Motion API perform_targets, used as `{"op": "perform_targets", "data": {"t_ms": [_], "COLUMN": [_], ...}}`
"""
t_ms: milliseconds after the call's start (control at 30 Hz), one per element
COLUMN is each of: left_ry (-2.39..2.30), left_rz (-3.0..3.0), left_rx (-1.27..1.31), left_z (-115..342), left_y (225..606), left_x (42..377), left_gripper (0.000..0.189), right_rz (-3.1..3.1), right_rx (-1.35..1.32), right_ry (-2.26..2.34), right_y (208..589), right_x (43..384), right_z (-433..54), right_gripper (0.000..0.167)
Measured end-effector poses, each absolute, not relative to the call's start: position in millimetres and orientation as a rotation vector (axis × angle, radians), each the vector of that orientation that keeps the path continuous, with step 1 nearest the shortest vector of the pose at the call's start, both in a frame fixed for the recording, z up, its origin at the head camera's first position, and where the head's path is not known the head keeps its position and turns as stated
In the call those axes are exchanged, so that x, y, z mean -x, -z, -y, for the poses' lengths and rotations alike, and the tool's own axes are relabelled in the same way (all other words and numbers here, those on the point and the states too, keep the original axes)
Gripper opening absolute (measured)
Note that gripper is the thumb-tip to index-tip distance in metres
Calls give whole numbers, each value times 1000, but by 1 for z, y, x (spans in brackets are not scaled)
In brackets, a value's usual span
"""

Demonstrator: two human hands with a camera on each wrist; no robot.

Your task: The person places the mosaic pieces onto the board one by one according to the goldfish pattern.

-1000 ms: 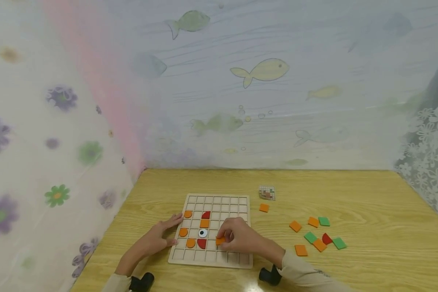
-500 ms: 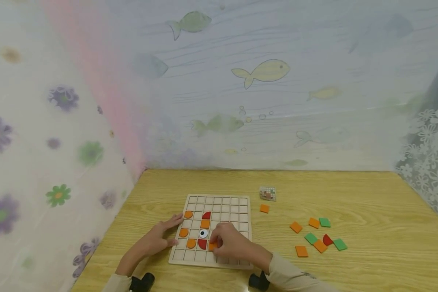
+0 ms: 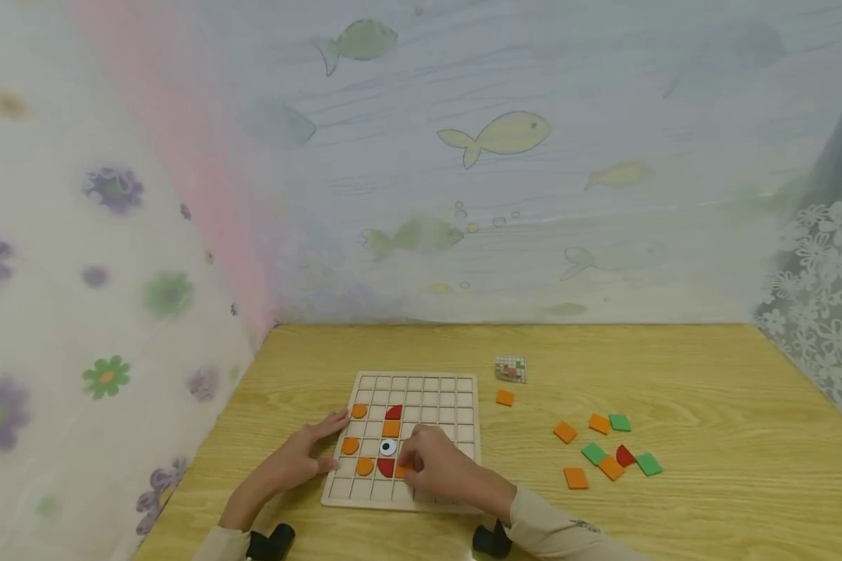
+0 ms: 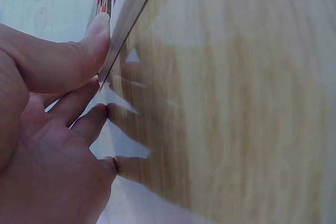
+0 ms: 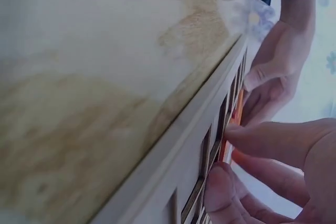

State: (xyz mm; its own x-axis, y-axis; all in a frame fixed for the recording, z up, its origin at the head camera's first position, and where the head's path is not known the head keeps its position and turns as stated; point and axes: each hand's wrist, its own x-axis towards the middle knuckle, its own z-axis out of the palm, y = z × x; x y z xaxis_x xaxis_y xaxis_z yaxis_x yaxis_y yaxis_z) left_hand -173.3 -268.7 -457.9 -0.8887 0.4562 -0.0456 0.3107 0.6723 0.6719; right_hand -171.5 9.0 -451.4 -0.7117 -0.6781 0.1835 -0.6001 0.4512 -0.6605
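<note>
A wooden grid board (image 3: pixel 382 502) lies on the table. My right hand (image 3: pixel 440 466) pinches an orange square tile (image 3: pixel 401 472) between thumb and fingers, low over a cell just right of a red quarter-round tile (image 3: pixel 386 467). In the right wrist view the thumb and fingertips are right at the grid, around the orange tile (image 5: pixel 226 149). My left hand (image 3: pixel 296 463) rests at the board's left edge, thumb and fingers spread. Set in the grid are an eye tile (image 3: pixel 388 447), an orange square (image 3: pixel 390 428), another red quarter-round (image 3: pixel 394 412) and several orange discs (image 3: pixel 350 446).
Right of the board lie several loose tiles: orange squares (image 3: pixel 575 478), green ones (image 3: pixel 649 464) and a red quarter-round (image 3: pixel 625 456). A small pattern card (image 3: pixel 511 369) is behind a single orange square (image 3: pixel 505 397). Patterned fabric walls (image 3: pixel 491 234) border the table.
My right hand has moved left across the board with the orange square tile, to the cell beside the lower red quarter-round. My left hand has stayed at the board's edge.
</note>
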Motion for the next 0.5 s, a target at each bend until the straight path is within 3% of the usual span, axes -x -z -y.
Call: {"op": "perform_targets", "data": {"t_ms": [500], "left_ry": [-1045], "left_rz": [-2664], "left_rx": [-615], "left_z": [266], "left_y": [455], "left_x": [171], "left_gripper": [67], "right_rz": [-2496], "right_rx": [1218], "right_ry": [1177], "right_y": [451], "right_x": [174], "right_z": [-64], "right_gripper": [14]}}
